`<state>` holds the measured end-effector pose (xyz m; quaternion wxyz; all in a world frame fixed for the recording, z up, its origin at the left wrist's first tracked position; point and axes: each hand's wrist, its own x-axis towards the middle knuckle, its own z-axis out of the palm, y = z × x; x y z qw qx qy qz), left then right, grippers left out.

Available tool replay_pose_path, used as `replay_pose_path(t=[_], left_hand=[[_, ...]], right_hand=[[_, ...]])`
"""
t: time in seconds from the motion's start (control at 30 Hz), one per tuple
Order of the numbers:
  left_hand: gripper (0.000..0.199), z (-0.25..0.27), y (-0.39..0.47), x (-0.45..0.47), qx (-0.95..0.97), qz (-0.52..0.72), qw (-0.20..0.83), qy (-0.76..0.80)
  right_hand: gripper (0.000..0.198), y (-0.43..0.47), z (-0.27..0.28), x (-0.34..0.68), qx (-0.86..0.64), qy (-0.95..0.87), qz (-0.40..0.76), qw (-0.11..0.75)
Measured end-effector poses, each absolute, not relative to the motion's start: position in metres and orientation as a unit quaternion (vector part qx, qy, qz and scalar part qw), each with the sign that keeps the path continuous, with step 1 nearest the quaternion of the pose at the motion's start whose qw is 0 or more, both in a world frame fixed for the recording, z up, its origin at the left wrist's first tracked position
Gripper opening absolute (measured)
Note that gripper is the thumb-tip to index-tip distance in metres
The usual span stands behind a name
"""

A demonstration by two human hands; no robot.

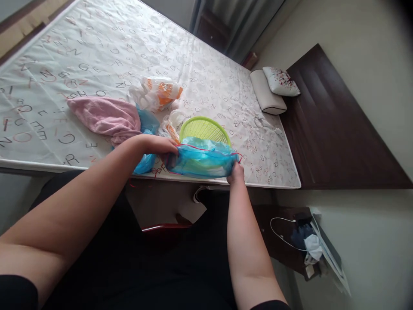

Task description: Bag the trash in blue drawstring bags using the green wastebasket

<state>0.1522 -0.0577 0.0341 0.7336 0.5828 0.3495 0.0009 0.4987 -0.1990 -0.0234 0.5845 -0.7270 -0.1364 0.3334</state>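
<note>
A translucent blue plastic bag (206,165) with a red drawstring along its edge is stretched sideways between my two hands. My left hand (166,146) is closed on its left end, and my right hand (236,171) grips the right end near a red loop of the string. Behind the bag stands a lime-green mesh basket (204,127). Its lower part shows through the blue film; I cannot tell whether any of it is inside the bag. Another crumpled blue bag (146,164) lies by my left wrist, partly hidden by the arm.
On the lettered mattress (106,64) lie a pink cloth (105,116), a white-and-orange plastic bag (159,92) and a smaller crumpled bag (172,122). Pillows (267,92) rest by the dark headboard (329,129). A nightstand (280,241) with a cable stands at right.
</note>
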Motion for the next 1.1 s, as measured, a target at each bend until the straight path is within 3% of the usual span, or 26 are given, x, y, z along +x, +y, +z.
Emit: replay_pose_path(t=[0.07, 0.17, 0.27, 0.37, 0.53, 0.63, 0.73, 0.87, 0.97, 1.1], left_hand=[[0.017, 0.04, -0.057, 0.147, 0.545, -0.021, 0.766, 0.34], [0.022, 0.045, -0.057, 0.148, 0.519, 0.085, 0.772, 0.356], [0.017, 0.04, -0.051, 0.151, 0.538, 0.175, 0.693, 0.447], [0.009, 0.028, -0.042, 0.148, 0.58, 0.184, 0.57, 0.553], [0.063, 0.018, -0.036, 0.143, 0.701, 0.261, 0.387, 0.54], [0.077, 0.025, -0.043, 0.156, 0.772, 0.306, 0.332, 0.448], [0.063, 0.027, -0.049, 0.176, 0.8, 0.288, 0.31, 0.426], [0.028, 0.02, -0.051, 0.192, 0.775, 0.302, 0.305, 0.464], [0.01, 0.018, -0.048, 0.192, 0.741, 0.337, 0.29, 0.504], [0.008, 0.021, -0.044, 0.187, 0.674, 0.38, 0.319, 0.548]], right_hand=[[0.03, -0.192, -0.022, 0.503, -0.719, -0.14, 0.314, 0.604], [0.034, -0.183, -0.018, 0.505, -0.704, -0.201, 0.282, 0.62], [0.034, -0.172, -0.015, 0.51, -0.72, -0.228, 0.234, 0.612], [0.029, -0.163, -0.015, 0.519, -0.753, -0.238, 0.195, 0.582], [0.036, -0.153, -0.007, 0.529, -0.765, -0.326, 0.183, 0.525], [0.046, -0.145, 0.003, 0.526, -0.745, -0.414, 0.178, 0.492], [0.034, -0.137, 0.011, 0.519, -0.741, -0.476, 0.16, 0.447], [0.01, -0.13, 0.017, 0.513, -0.734, -0.519, 0.143, 0.414], [0.014, -0.129, 0.021, 0.512, -0.733, -0.504, 0.131, 0.438], [0.03, -0.132, 0.029, 0.509, -0.725, -0.46, 0.153, 0.489]])
